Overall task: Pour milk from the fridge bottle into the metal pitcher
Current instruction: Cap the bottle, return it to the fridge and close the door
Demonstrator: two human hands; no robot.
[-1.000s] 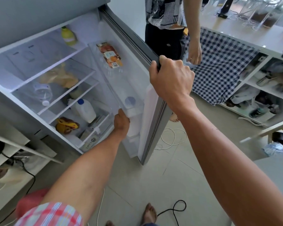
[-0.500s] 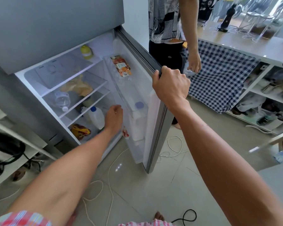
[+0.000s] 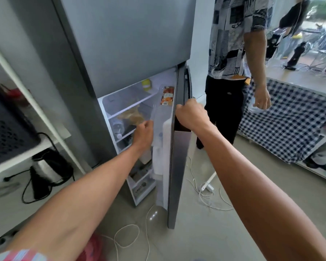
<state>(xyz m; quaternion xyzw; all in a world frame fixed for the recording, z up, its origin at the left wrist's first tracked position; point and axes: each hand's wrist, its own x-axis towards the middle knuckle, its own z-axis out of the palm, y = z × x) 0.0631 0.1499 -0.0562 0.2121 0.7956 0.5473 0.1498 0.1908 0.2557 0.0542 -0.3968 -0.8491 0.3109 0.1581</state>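
A person's right hand (image 3: 191,114) is clamped in a fist on the upper edge of the lower fridge door (image 3: 177,147), which stands part open and edge-on to the camera. The left hand (image 3: 144,131) is curled closed in the gap between the door and the fridge shelves (image 3: 128,108), in front of the door's inner bins; whether it grips anything cannot be told. A pale, translucent bottle (image 3: 159,142) with a bluish top stands in the lower part of the door's inner rack, just right of the left hand, its outline blurred; whether this is the milk cannot be told. Higher up the door sits an orange-labelled packet (image 3: 167,96). A yellow-green bottle (image 3: 146,84) stands at the back of the top shelf, and a tan bag (image 3: 133,115) lies on the shelf below. A second person (image 3: 231,59) in a patterned shirt stands behind the door. A kettle (image 3: 45,166) sits on the floor at left
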